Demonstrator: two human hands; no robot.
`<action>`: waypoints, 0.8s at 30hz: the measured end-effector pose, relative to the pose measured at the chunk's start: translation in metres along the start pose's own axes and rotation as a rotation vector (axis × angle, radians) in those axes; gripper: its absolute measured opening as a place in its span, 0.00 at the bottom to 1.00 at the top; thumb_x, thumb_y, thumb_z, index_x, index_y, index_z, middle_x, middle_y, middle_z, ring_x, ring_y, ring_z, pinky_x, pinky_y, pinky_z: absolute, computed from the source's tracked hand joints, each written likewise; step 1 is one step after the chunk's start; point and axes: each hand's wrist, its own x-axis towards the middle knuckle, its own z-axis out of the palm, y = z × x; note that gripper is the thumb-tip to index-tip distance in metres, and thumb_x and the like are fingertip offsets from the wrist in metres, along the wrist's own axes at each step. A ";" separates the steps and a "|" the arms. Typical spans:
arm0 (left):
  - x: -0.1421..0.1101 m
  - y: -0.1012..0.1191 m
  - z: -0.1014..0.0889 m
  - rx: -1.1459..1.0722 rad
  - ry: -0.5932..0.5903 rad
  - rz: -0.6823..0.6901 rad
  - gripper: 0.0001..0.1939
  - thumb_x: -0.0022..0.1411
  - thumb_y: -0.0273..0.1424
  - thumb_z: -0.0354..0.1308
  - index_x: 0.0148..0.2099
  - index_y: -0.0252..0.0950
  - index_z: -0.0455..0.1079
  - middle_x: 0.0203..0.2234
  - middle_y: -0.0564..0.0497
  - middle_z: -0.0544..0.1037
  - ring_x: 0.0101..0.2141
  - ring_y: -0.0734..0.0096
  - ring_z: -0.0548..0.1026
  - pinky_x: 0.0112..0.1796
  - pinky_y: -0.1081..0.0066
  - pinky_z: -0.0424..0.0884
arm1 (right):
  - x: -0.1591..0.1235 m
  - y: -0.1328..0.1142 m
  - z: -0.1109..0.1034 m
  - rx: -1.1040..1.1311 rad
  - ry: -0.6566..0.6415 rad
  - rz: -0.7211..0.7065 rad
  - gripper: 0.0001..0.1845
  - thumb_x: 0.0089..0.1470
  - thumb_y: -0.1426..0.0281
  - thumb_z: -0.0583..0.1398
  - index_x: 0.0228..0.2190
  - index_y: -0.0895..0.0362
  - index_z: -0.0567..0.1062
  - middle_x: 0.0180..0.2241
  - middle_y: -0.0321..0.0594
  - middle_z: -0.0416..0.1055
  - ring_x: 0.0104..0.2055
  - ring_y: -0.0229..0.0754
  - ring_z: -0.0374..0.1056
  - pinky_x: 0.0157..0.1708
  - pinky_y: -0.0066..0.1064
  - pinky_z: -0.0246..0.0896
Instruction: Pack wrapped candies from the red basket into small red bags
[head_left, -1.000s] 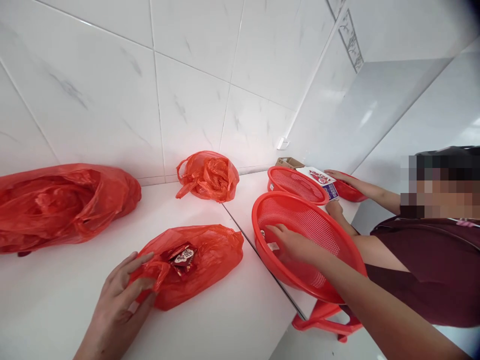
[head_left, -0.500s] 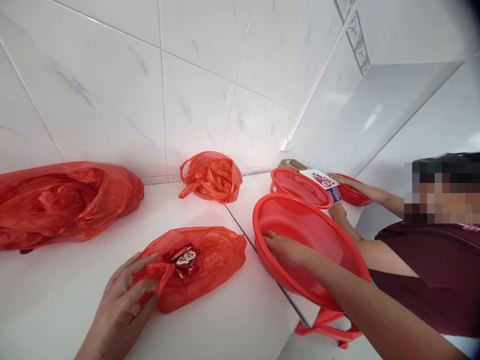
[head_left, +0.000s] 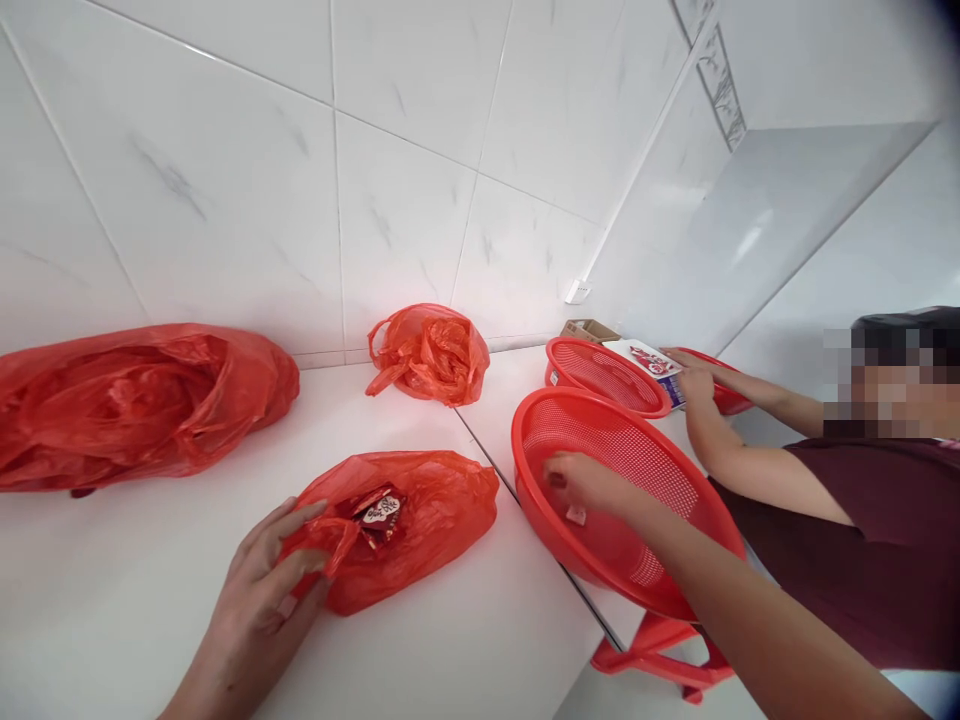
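My left hand (head_left: 259, 590) grips the gathered edge of a red plastic bag (head_left: 420, 540) lying on the white counter (head_left: 150, 590). Shiny red sweet wrappers (head_left: 379, 517) show in the bag's mouth. My right hand (head_left: 592, 485) sits inside a large red mesh basket (head_left: 607, 500), low over its floor. A small pale packet (head_left: 576, 515) lies just beneath my fingers. Whether those fingers hold anything is hidden.
Two more red plastic bags (head_left: 135, 405) (head_left: 429, 355) lie against the tiled wall. Farther right are a second mesh basket (head_left: 607, 378), a cardboard box (head_left: 589, 330) and a printed carton (head_left: 649, 360). A co-worker's hands (head_left: 696, 385) reach beside them. Red stool legs (head_left: 652, 650) stand below the counter edge.
My right hand has moved rightward across the basket, and the pale packet now lies under it. The co-worker's nearer hand has risen onto the printed carton. My left hand still grips the bag.
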 end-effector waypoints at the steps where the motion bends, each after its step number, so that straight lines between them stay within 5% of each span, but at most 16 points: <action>1: 0.000 0.002 -0.001 -0.007 0.000 -0.009 0.03 0.57 0.28 0.55 0.32 0.39 0.70 0.50 0.44 0.70 0.55 0.46 0.65 0.45 0.52 0.70 | 0.001 0.000 -0.008 0.004 -0.005 -0.030 0.10 0.42 0.82 0.56 0.20 0.55 0.67 0.24 0.34 0.67 0.22 0.34 0.63 0.22 0.26 0.56; 6: 0.004 0.012 -0.003 -0.046 -0.022 -0.051 0.04 0.57 0.25 0.54 0.33 0.40 0.68 0.51 0.45 0.69 0.56 0.48 0.63 0.47 0.52 0.70 | 0.005 -0.019 -0.042 0.026 0.235 -0.264 0.06 0.48 0.77 0.56 0.25 0.53 0.66 0.28 0.35 0.65 0.26 0.36 0.61 0.25 0.27 0.56; 10: 0.006 0.017 -0.006 -0.056 -0.042 -0.089 0.06 0.57 0.23 0.53 0.32 0.39 0.67 0.51 0.45 0.69 0.57 0.51 0.61 0.49 0.51 0.69 | -0.001 -0.075 -0.043 0.063 0.444 -0.538 0.04 0.52 0.75 0.56 0.29 0.54 0.67 0.30 0.34 0.64 0.28 0.33 0.60 0.27 0.26 0.55; 14: 0.006 0.020 -0.011 -0.071 -0.047 -0.113 0.08 0.58 0.20 0.53 0.33 0.39 0.65 0.51 0.45 0.68 0.58 0.54 0.60 0.51 0.50 0.67 | 0.003 -0.133 -0.009 -0.117 0.367 -0.723 0.05 0.56 0.74 0.53 0.32 0.55 0.69 0.34 0.36 0.66 0.28 0.32 0.60 0.27 0.26 0.52; 18: 0.006 0.020 -0.012 -0.079 -0.049 -0.116 0.08 0.58 0.20 0.53 0.34 0.40 0.66 0.52 0.45 0.68 0.58 0.54 0.60 0.52 0.49 0.67 | 0.018 -0.157 0.027 -0.295 0.165 -0.828 0.06 0.58 0.69 0.54 0.36 0.55 0.71 0.33 0.37 0.67 0.25 0.33 0.60 0.25 0.27 0.49; 21: 0.005 0.021 -0.013 -0.077 -0.065 -0.137 0.08 0.58 0.20 0.52 0.34 0.39 0.66 0.52 0.45 0.68 0.58 0.54 0.59 0.52 0.49 0.66 | 0.018 -0.151 0.024 -0.223 0.082 -0.769 0.08 0.57 0.65 0.57 0.39 0.52 0.72 0.35 0.36 0.69 0.29 0.36 0.65 0.27 0.27 0.52; 24: 0.005 0.021 -0.013 -0.079 -0.082 -0.164 0.08 0.58 0.20 0.51 0.33 0.39 0.66 0.52 0.45 0.68 0.58 0.54 0.59 0.51 0.50 0.67 | 0.008 -0.127 -0.003 -0.096 0.212 -0.585 0.12 0.59 0.64 0.55 0.44 0.50 0.70 0.41 0.37 0.71 0.35 0.39 0.67 0.34 0.29 0.57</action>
